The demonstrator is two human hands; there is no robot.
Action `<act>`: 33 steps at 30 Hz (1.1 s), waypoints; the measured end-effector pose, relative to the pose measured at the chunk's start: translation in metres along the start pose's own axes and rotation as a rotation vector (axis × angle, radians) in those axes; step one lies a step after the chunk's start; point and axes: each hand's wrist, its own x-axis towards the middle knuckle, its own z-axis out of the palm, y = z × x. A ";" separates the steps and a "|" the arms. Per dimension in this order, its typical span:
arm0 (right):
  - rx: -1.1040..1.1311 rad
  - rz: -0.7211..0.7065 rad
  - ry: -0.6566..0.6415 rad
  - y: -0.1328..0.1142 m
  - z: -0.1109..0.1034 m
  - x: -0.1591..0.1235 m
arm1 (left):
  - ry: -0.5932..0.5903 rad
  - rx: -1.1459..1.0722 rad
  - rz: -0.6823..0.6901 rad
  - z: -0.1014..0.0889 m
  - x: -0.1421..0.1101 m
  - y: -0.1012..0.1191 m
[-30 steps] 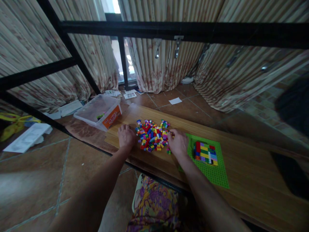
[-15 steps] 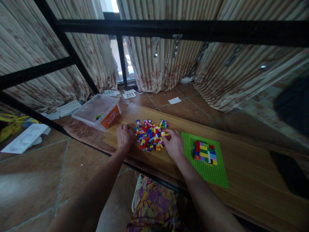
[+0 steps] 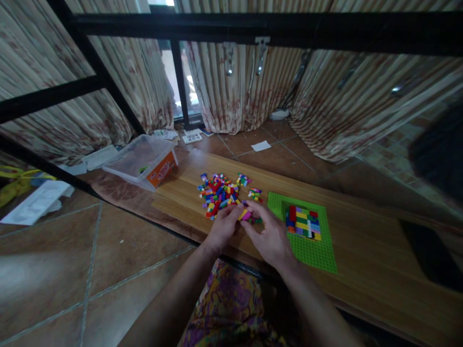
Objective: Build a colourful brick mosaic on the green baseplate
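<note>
My left hand [image 3: 224, 228] and my right hand [image 3: 268, 233] meet at the near right side of a heap of loose building bricks [image 3: 220, 190]. Between their fingertips are small toy bricks [image 3: 246, 215], yellow and magenta; both hands pinch them, and the fingers partly cover them. Right of my right hand lies a green baseplate [image 3: 318, 258]. On it stands a low block of many-coloured bricks [image 3: 304, 222], red at its far left corner. A small cluster of bricks [image 3: 255, 194] sits just beyond my right fingers.
A clear plastic box [image 3: 139, 159] with an orange label stands at the left end of the wooden board [image 3: 365, 241]. A dark flat object [image 3: 430, 250] lies at the right. Black metal bars [image 3: 231, 26] cross in front of the curtains. White packaging [image 3: 38, 202] lies on the floor.
My left hand has left the board beside the heap and moved right to join my right hand at the bricks. My right hand has drawn slightly nearer to me. The view has tilted slightly.
</note>
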 end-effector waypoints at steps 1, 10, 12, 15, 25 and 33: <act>0.035 0.027 0.018 0.000 0.001 -0.003 | 0.022 -0.025 -0.041 0.001 -0.001 -0.001; 0.146 0.049 0.036 0.004 0.000 -0.015 | 0.012 -0.081 -0.207 0.004 -0.011 -0.008; 0.204 0.087 0.033 0.006 0.001 -0.016 | 0.009 -0.100 -0.230 0.004 -0.011 -0.007; 0.304 0.206 0.081 0.010 0.007 -0.018 | 0.031 -0.113 -0.245 0.003 -0.009 -0.006; -0.171 0.146 0.009 0.048 0.020 0.012 | 0.169 -0.201 -0.256 -0.004 -0.002 -0.010; 0.120 0.157 -0.011 0.029 0.010 0.003 | 0.147 -0.252 -0.261 -0.004 -0.002 -0.014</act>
